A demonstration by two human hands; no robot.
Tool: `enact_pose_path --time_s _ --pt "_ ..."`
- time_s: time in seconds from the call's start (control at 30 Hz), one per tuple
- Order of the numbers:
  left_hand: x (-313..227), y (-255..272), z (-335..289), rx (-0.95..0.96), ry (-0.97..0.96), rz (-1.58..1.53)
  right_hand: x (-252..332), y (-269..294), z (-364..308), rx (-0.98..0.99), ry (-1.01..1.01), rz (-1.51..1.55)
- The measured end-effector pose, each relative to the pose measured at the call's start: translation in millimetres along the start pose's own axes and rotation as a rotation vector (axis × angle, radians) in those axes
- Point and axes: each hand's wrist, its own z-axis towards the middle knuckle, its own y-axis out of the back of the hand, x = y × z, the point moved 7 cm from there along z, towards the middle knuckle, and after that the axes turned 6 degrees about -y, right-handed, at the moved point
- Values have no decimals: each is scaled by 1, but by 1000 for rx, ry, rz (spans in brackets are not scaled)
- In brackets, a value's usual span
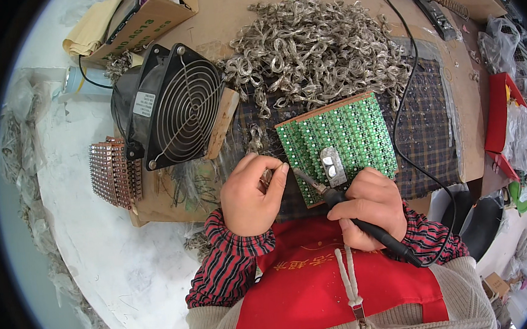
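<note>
My right hand [370, 209] is closed around the black handle of a soldering iron [381, 237]. The iron's metal tip points up and left, over the left edge of a stack of green circuit board panels [347, 131]. My left hand [250, 193] is pinched just left of that tip, thumb against forefinger. Silvery wire [267, 176] shows in its grip, and a looped end [254, 139] sticks out above the knuckles. What sits right at the fingertips is too small to make out. On the panels, near my right hand, lies a small grey block with shiny white patches [332, 166].
Behind the panels is a large heap of looped silvery wire bundles [322, 47] on a plaid cloth [429, 128]. A black fan with a wire guard [189, 108] stands at left, beside stacked brownish boards [114, 172]. The iron's cord [416, 62] curves along the right.
</note>
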Motion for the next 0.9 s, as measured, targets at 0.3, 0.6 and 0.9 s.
enact_pose_path --time_s 0.3,0.6,0.9 --pt "-1 0 1 20 0 6 -1 2 1 -30 2 15" --pt "0 0 4 92 37 27 0 -2 6 2 -13 -18" --pt "-3 1 13 217 55 55 0 -1 7 30 -12 -22"
